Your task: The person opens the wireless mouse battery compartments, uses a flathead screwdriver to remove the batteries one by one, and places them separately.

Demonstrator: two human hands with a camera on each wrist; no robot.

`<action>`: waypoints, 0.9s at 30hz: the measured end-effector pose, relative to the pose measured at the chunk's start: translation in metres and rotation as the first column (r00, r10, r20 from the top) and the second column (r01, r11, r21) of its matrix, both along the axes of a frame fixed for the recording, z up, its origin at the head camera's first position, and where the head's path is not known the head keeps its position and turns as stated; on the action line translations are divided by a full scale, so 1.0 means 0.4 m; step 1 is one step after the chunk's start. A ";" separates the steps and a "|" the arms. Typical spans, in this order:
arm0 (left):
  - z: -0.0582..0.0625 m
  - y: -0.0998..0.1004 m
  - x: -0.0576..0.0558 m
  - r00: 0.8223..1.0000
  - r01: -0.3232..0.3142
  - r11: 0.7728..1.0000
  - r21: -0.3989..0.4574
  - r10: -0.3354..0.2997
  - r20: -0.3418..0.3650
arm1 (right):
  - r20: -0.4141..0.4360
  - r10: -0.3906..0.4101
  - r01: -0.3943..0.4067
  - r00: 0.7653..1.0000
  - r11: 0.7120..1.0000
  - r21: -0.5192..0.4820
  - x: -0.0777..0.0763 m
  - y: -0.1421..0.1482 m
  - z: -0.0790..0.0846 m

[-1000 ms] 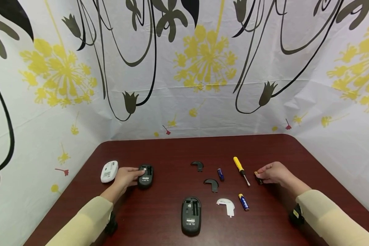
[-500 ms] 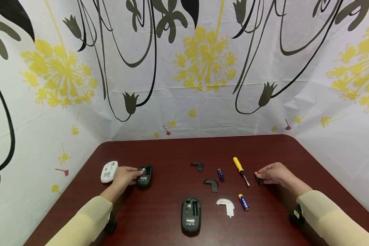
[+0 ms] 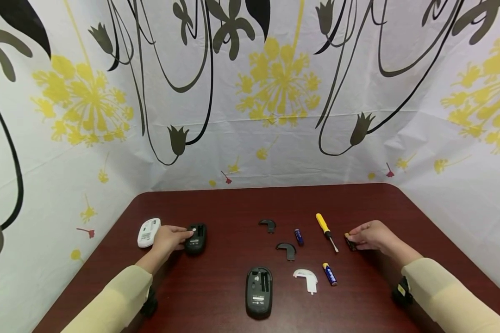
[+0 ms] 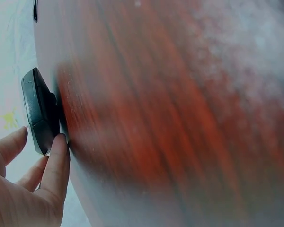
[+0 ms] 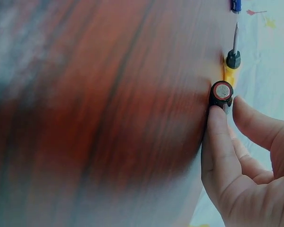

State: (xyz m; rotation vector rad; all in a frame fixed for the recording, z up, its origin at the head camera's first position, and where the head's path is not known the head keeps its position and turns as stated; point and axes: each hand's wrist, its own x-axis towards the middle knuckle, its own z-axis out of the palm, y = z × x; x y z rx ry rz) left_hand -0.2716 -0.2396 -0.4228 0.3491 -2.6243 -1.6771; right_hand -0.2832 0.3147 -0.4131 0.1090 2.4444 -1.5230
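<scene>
At the left of the table, my left hand (image 3: 168,240) grips the near-left edge of a small black computer mouse (image 3: 196,239). The mouse lies underside up, its battery compartment uncovered, my thumb on top. In the left wrist view its dark side (image 4: 38,113) shows between thumb and fingers. Over at the right, my right hand (image 3: 371,235) pinches a black battery with a gold end (image 3: 350,241), held low at the tabletop. The right wrist view shows the flat end of this battery (image 5: 222,91) at my fingertips; my hand hides part of its length.
A white mouse (image 3: 148,232) lies left of my left hand, a larger black mouse (image 3: 259,293) near the front. Two dark battery covers (image 3: 290,251), a white cover (image 3: 307,280), two blue batteries (image 3: 329,274) and a yellow screwdriver (image 3: 324,224) lie between my hands.
The black mouse has shifted very slightly left in my left hand. My right hand and its battery look unmoved.
</scene>
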 end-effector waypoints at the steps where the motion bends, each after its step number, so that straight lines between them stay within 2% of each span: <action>1: 0.000 0.000 -0.001 1.000 -0.002 1.000 -0.001 0.002 0.001 | 0.005 -0.010 0.010 1.000 1.000 -0.003 -0.001 0.000 0.000; 11: 0.000 -0.001 -0.010 1.000 -0.002 1.000 -0.009 0.002 -0.001 | 0.011 -0.026 0.026 1.000 0.999 0.020 -0.002 0.001 0.006; 17: 0.011 0.003 -0.008 1.000 0.002 1.000 -0.017 -0.002 -0.019 | -0.002 -0.011 0.011 1.000 1.000 0.023 0.001 0.012 0.016; 22: 0.040 0.003 -0.011 0.998 -0.009 0.999 -0.040 0.006 -0.065 | -0.027 0.007 -0.007 1.000 1.000 0.011 -0.002 0.028 0.028; 27: 0.088 0.011 -0.013 0.989 -0.003 0.993 -0.121 -0.015 -0.145 | -0.093 0.029 -0.027 0.995 0.999 0.026 -0.011 0.041 0.066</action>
